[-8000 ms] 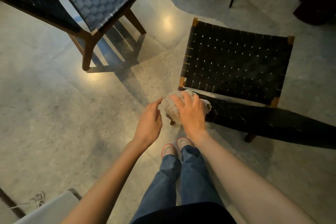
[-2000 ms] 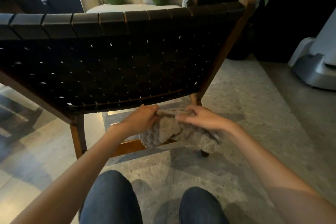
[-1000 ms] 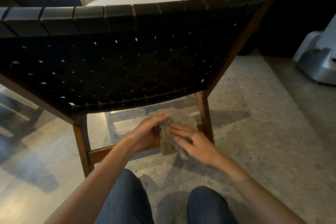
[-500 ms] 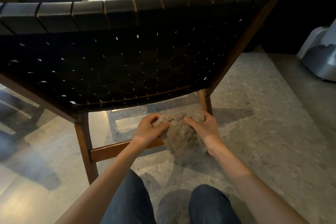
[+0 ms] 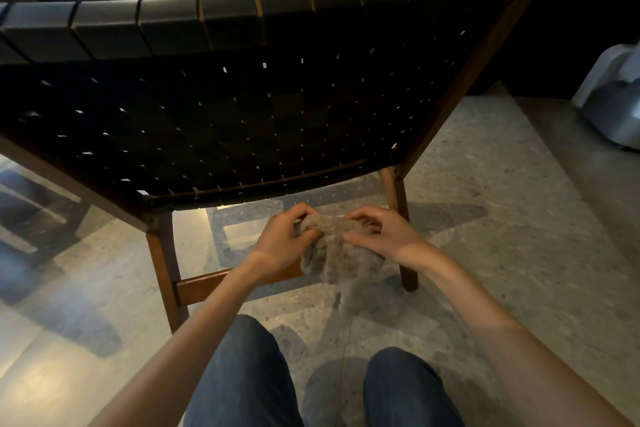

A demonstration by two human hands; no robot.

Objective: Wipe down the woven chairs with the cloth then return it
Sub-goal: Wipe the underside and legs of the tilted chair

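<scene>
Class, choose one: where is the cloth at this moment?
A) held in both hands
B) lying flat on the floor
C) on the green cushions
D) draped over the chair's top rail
A: the left hand and right hand both pinch the cloth at its top, off the floor, by the woven chair.

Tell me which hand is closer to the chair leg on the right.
Right. The right hand pinches the cloth just beside that leg; the left hand pinches the cloth's other side, farther away.

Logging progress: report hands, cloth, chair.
Left hand and right hand both pinch the cloth. Cloth hangs bunched below the back of the chair. Nothing in the way.
</scene>
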